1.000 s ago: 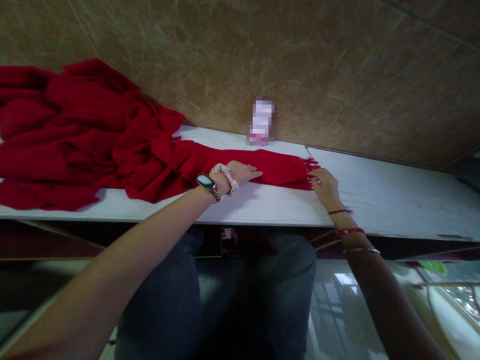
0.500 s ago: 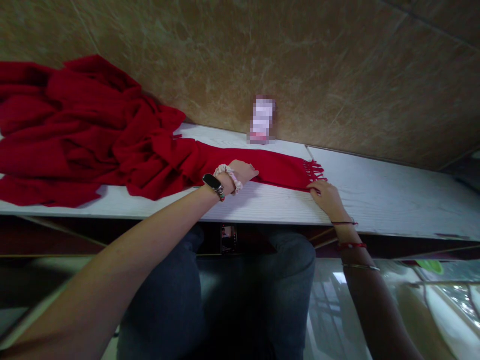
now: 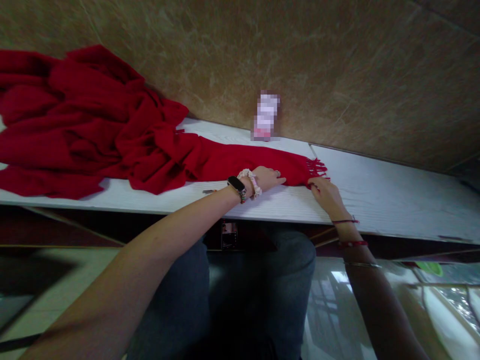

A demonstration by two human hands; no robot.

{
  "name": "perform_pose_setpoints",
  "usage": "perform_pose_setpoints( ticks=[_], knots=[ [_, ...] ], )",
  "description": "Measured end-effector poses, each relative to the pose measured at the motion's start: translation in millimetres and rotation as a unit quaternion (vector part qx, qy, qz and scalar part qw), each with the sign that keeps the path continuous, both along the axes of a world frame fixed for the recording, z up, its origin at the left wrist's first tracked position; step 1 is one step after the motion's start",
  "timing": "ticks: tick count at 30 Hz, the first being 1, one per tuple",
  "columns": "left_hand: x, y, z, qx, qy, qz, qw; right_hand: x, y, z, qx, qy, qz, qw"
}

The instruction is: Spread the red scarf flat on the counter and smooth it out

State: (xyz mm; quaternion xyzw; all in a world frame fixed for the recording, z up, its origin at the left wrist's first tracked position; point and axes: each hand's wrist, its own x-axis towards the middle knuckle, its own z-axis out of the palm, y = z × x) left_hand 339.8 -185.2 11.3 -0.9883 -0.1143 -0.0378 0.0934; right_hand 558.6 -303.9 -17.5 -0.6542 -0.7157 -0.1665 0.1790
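A red fringed scarf (image 3: 221, 155) lies along a white wood-grain surface. Its narrow end is laid flat, with the tassels (image 3: 318, 168) pointing right. My left hand (image 3: 267, 178) rests on the near edge of this flat strip, fingers stretched out and not gripping. At the fringed end, my right hand (image 3: 326, 194) pinches the near corner of the scarf between thumb and fingers. Just left of my left wrist, the tip of a small tool with an orange part (image 3: 209, 191) shows; my forearm hides the rest.
More red cloth (image 3: 86, 120) is heaped loosely at the left. A blurred-out pink and white item (image 3: 266, 116) leans against the brown marbled wall (image 3: 356, 75). A lit phone screen (image 3: 229, 235) shows below the white surface's front edge, above my knees.
My left hand has slid right along the scarf, and its fingers have straightened. My right hand has gone from the tassels to the near corner. The tassels lie straighter, and the small tool has come into view.
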Motion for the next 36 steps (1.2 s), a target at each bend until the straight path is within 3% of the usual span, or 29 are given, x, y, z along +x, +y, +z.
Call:
perform_pose_setpoints(
  ticks=[12,20,25,30,36],
  knots=[
    [2.8,2.8,6.6,0.004,-0.003,0.029,1.000,-0.2,-8.0,4.1,0.013,-0.016,0.019,1.000],
    [-4.1,16.6,3.8,0.015,0.028,-0.005,0.999,7.7,-14.5,3.5,-0.011,-0.042,0.093,0.995],
    [-1.4,10.1,3.5,0.021,-0.008,0.009,1.000,11.6,-10.8,18.5,-0.093,-0.085,0.108,0.986],
    [2.7,6.8,3.4,0.026,-0.011,0.028,0.999,7.9,-4.1,38.1,-0.187,-0.159,0.044,0.968],
    [1.5,10.3,4.0,0.023,-0.010,0.030,0.999,4.1,-5.0,39.2,-0.174,-0.168,0.053,0.969]
  ],
)
